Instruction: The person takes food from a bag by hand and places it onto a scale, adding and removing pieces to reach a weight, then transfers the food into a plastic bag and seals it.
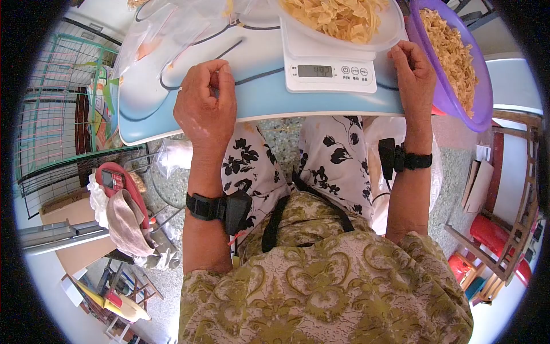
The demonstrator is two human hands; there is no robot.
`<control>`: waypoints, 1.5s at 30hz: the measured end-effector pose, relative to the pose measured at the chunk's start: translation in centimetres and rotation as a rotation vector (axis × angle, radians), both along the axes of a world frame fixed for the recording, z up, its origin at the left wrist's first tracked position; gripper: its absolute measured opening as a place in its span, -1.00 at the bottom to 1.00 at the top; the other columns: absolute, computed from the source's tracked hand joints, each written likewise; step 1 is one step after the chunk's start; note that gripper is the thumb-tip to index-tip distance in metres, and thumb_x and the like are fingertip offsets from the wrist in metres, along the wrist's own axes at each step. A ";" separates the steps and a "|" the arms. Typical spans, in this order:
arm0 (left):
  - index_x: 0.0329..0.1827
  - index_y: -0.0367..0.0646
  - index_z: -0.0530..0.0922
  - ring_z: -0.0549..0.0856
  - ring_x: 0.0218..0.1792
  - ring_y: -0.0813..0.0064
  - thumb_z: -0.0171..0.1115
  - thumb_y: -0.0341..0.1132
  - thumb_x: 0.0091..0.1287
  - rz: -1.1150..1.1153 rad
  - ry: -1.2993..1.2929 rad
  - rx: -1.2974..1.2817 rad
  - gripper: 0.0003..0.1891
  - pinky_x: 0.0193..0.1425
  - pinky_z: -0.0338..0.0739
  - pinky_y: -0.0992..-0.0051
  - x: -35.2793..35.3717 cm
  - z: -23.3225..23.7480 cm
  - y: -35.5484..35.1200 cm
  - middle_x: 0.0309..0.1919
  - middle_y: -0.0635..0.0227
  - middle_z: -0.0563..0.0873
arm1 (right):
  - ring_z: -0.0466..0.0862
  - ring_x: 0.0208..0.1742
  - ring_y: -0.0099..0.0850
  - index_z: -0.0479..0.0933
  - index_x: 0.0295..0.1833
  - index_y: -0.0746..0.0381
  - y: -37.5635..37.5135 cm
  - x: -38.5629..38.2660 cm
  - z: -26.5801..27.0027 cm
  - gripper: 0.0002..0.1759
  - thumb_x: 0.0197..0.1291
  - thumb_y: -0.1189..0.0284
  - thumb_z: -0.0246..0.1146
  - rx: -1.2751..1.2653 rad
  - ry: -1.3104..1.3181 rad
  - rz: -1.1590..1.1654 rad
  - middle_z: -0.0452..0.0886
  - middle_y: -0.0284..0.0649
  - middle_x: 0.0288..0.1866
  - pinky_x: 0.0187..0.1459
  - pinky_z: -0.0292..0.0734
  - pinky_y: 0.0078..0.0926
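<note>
A white digital kitchen scale (329, 71) sits on the blue-and-white table, its display lit with digits I cannot read surely. On it rests a translucent bowl (395, 34) heaped with pale yellow dried flakes (338, 17). My left hand (206, 103) lies at the table's front edge, left of the scale, fingers curled in with nothing visible in them. To the scale's right, my right hand (413, 71) is closed, thumb and fingertips together close to the bowl's rim. Whatever it may hold is hidden.
A purple basket (484, 109) of browner dried flakes (447, 51) stands right of my right hand. Clear plastic bags (160, 40) lie on the table's left (143, 123). Wire racks (57, 103) stand at far left; a red stool with cloth (129, 223) is below them.
</note>
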State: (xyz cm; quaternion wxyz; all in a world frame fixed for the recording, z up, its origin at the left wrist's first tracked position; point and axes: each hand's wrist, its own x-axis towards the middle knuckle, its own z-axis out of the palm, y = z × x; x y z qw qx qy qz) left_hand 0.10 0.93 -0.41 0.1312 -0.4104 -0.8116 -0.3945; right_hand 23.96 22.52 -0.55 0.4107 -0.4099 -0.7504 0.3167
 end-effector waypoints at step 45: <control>-0.29 -0.09 0.65 0.62 -0.48 0.48 0.30 -0.33 0.31 -0.012 0.012 0.014 -0.94 -0.36 0.51 0.45 0.0 0.1 0.0 -0.49 0.44 0.62 | 0.64 -0.19 -0.59 0.66 -0.04 0.29 0.4 0.2 -0.4 -0.76 0.35 0.34 0.26 -0.028 0.040 0.021 0.72 -0.31 -0.21 -0.11 0.54 -0.59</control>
